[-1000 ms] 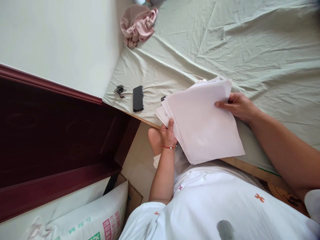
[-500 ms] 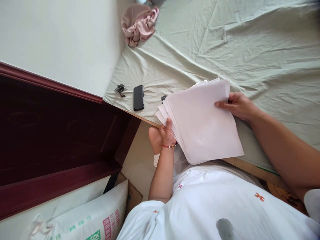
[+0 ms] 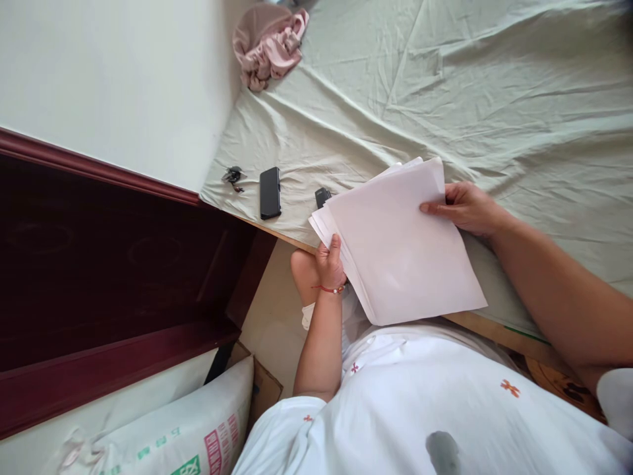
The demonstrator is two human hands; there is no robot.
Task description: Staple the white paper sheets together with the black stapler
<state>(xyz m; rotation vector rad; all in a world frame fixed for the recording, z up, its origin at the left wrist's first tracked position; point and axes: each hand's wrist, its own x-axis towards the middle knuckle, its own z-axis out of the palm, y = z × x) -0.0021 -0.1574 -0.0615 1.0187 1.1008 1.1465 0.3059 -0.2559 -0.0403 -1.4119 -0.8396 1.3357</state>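
Observation:
A loose stack of white paper sheets (image 3: 400,244) lies between my two hands above my lap, its edges slightly fanned at the left and top. My left hand (image 3: 331,262), with a red string bracelet at the wrist, grips the stack's left edge, thumb on top. On the right edge my right hand (image 3: 462,208) pinches the paper, thumb above and the other fingers hidden behind. Just beyond the stack's upper left corner sits a small black object (image 3: 322,196), partly covered by the sheets.
A black phone (image 3: 270,192) and a small dark tangled item (image 3: 233,177) rest near the edge of the bed with its pale green sheet (image 3: 356,125). Pink cloth (image 3: 271,43) is bunched by the wall. A dark red wooden panel (image 3: 113,251) and a white printed sack (image 3: 188,415) stand at left.
The stack has become more even, with its fanned left and top edges drawn closer together. More of the small black object shows beside it. Both hands keep their hold.

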